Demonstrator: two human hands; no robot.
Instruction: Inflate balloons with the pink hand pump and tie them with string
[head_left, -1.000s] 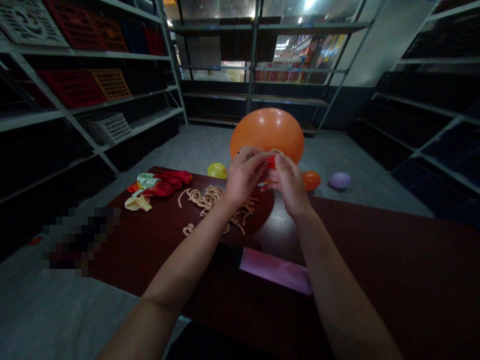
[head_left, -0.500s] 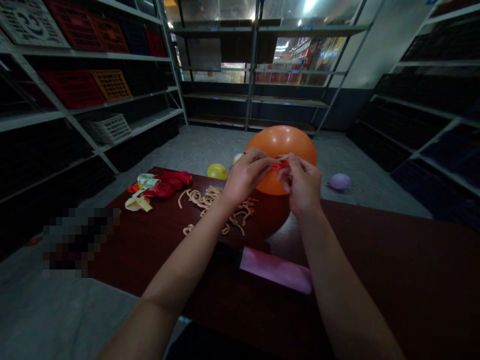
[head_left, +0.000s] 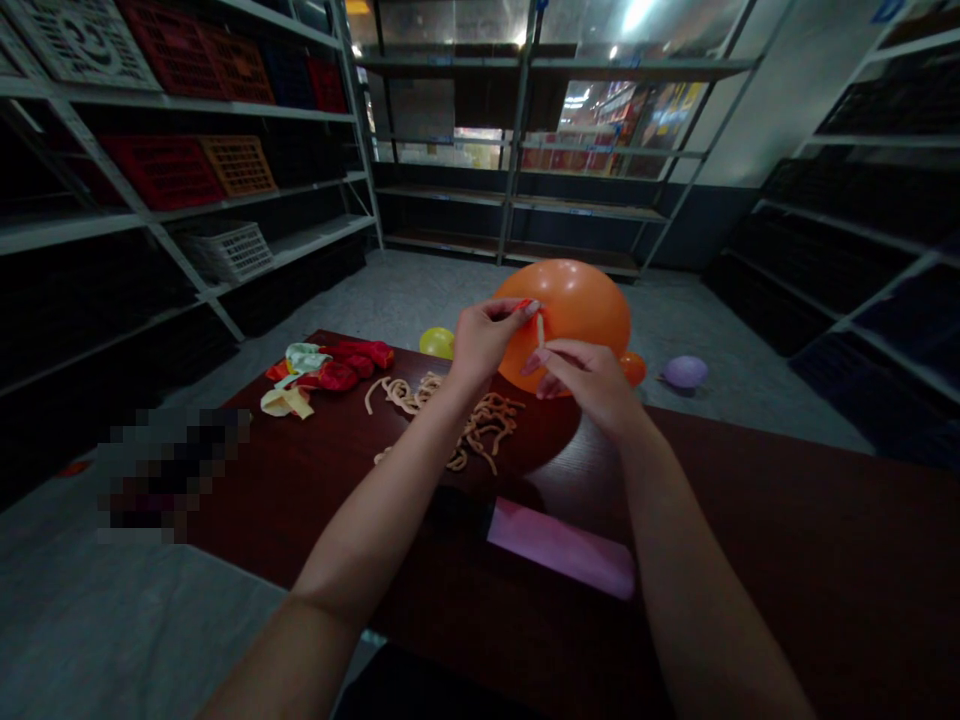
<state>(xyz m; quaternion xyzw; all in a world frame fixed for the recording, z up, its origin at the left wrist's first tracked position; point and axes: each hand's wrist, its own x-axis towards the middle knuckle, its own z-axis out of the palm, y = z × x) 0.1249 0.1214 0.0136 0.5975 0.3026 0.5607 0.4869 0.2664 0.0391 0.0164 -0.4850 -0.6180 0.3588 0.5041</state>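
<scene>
A big inflated orange balloon (head_left: pixel 581 300) is in front of me, above the far edge of the table. My left hand (head_left: pixel 481 340) is closed in a pinch on the balloon's red-orange neck (head_left: pixel 527 306). A short tan cord (head_left: pixel 541 328) runs down from the neck. Its lower end is between the fingers of my right hand (head_left: pixel 589 378), which is closed too. Whether the cord is knotted round the neck I cannot tell. Below my hands lies a heap of similar tan cords (head_left: pixel 487 428), partly hidden by my left forearm.
A pink cylinder with a dark end (head_left: pixel 561 545) lies on the brown table (head_left: pixel 757 500). Limp balloons (head_left: pixel 341 372) are at its left. Yellow (head_left: pixel 436 342), purple (head_left: pixel 685 373) and small orange (head_left: pixel 633 369) balloons are beyond it. Shelves with crates (head_left: pixel 169 172) stand at the left.
My hands were together at the balloon's neck. My right hand has moved down and slightly left, drawing the tan cord downward. The small orange balloon has come into view.
</scene>
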